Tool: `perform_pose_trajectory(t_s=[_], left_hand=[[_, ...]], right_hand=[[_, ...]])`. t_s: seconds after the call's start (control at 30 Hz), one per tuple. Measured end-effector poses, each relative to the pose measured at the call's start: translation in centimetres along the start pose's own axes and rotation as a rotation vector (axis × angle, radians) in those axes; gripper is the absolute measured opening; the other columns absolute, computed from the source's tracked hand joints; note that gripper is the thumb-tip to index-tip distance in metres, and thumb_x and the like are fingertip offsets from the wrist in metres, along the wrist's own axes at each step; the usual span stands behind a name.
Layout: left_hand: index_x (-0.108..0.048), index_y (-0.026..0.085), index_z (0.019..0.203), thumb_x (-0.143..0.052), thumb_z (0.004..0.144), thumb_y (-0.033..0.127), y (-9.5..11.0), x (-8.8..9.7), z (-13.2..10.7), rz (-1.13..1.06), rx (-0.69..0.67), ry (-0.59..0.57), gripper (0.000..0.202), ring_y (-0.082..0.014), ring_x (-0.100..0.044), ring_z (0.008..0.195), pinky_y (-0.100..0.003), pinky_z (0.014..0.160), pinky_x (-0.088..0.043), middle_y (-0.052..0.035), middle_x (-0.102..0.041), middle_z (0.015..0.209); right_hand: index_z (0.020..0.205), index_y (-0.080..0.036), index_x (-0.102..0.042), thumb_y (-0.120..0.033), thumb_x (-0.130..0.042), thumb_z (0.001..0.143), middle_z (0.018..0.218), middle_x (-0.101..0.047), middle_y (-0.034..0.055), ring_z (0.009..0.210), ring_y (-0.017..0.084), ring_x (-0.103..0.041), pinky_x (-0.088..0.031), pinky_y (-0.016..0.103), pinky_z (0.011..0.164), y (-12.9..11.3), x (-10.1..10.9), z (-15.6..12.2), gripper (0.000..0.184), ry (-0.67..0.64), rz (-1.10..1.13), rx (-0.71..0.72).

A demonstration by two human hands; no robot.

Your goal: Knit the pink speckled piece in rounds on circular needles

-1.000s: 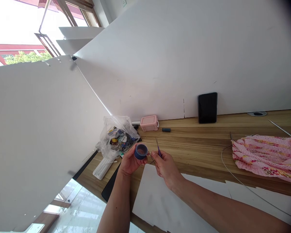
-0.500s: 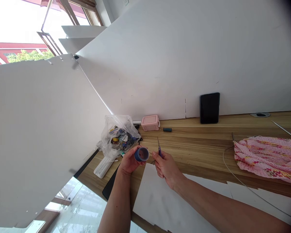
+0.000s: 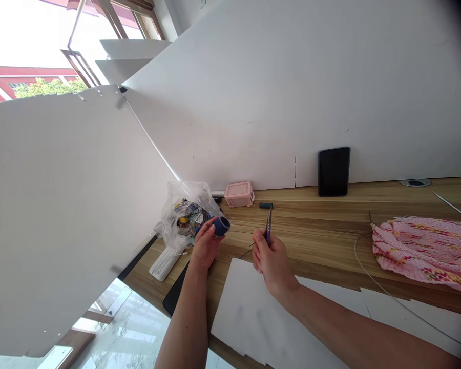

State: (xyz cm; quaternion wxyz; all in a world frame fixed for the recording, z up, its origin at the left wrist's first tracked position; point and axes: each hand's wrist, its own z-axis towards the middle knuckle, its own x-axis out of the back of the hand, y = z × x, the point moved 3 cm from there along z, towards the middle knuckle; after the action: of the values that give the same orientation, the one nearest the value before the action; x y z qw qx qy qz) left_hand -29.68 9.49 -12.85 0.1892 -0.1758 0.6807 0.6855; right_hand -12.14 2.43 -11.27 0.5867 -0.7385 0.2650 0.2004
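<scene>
My left hand (image 3: 206, 246) grips a short, hollow blue cylinder (image 3: 222, 226), its open end tilted to the right. It looks like a spool or roll, but I cannot make out which. My right hand (image 3: 269, 259) is closed around a slim purple tool with a pointed metal tip (image 3: 269, 226), pointing up and away from me. The tool's exact kind is unclear. A thin dark strand (image 3: 247, 252) runs from beside the right fingers down to the table. Open space separates the two hands. Beyond the tool's tip lies a small dark teal spool (image 3: 266, 205).
A clear plastic bag of odds and ends (image 3: 188, 215) sits left, near a white strip (image 3: 165, 262). Against the white panel stand a pink box (image 3: 239, 195) and a black phone (image 3: 333, 171). Pink knitting (image 3: 422, 251) with needles lies right. White sheets (image 3: 261, 307) cover the front edge.
My hands have moved apart. The left one has tilted the blue cylinder and raised it slightly; the right one has shifted right with the purple tool.
</scene>
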Motion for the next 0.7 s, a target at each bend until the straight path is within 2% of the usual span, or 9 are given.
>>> perform_pose_trajectory(t_s=[0.17, 0.3, 0.4, 0.57, 0.7], left_hand=[[-0.066, 0.016, 0.093, -0.065, 0.085, 0.030, 0.9, 1.8, 0.9, -0.147, -0.055, 0.157, 0.016, -0.0175, -0.068, 0.077, -0.026, 0.067, -0.055, -0.0064, -0.071, 0.087], [-0.066, 0.014, 0.089, -0.056, 0.092, 0.032, 1.0, 1.9, 1.0, -0.214, -0.047, 0.206, 0.020, -0.0163, -0.068, 0.076, -0.025, 0.067, -0.056, -0.0081, -0.071, 0.085], [-0.066, 0.015, 0.089, -0.054, 0.093, 0.026, 1.0, 1.7, 0.8, -0.239, -0.042, 0.213, 0.017, -0.0172, -0.069, 0.079, -0.027, 0.071, -0.057, -0.0084, -0.072, 0.086], [-0.066, 0.014, 0.090, -0.053, 0.090, 0.016, 1.1, 1.7, 0.7, -0.260, -0.040, 0.204, 0.013, -0.0184, -0.070, 0.085, -0.030, 0.080, -0.056, -0.0081, -0.073, 0.088], [-0.066, 0.013, 0.090, -0.055, 0.088, 0.020, 1.2, 1.8, 0.7, -0.252, -0.034, 0.190, 0.014, -0.0191, -0.070, 0.085, -0.031, 0.081, -0.055, -0.0091, -0.073, 0.087]], right_hand=[[0.071, -0.023, -0.041, -0.048, -0.069, 0.073, 0.044, -0.031, -0.0125, 0.036, 0.004, -0.023, -0.019, 0.019, 0.034, 0.3, 1.1, 1.4, 0.038, 0.144, 0.044, -0.005], [0.068, -0.022, -0.042, -0.039, -0.065, 0.079, 0.042, -0.031, -0.0125, 0.035, 0.004, -0.023, -0.021, 0.018, 0.032, 0.8, 2.0, 2.1, 0.031, 0.224, 0.065, -0.048], [0.069, -0.022, -0.042, -0.037, -0.064, 0.081, 0.042, -0.032, -0.0124, 0.035, 0.005, -0.024, -0.021, 0.018, 0.031, 0.9, 2.3, 2.4, 0.030, 0.255, 0.074, -0.065], [0.069, -0.023, -0.037, -0.050, -0.068, 0.079, 0.043, -0.033, -0.0125, 0.034, 0.004, -0.024, -0.021, 0.017, 0.031, 0.2, 2.1, 2.4, 0.042, 0.257, 0.084, -0.035], [0.074, -0.023, -0.046, -0.064, -0.067, 0.073, 0.042, -0.032, -0.0123, 0.034, 0.004, -0.023, -0.020, 0.018, 0.031, -0.4, 1.7, 1.8, 0.046, 0.215, 0.079, -0.007]])
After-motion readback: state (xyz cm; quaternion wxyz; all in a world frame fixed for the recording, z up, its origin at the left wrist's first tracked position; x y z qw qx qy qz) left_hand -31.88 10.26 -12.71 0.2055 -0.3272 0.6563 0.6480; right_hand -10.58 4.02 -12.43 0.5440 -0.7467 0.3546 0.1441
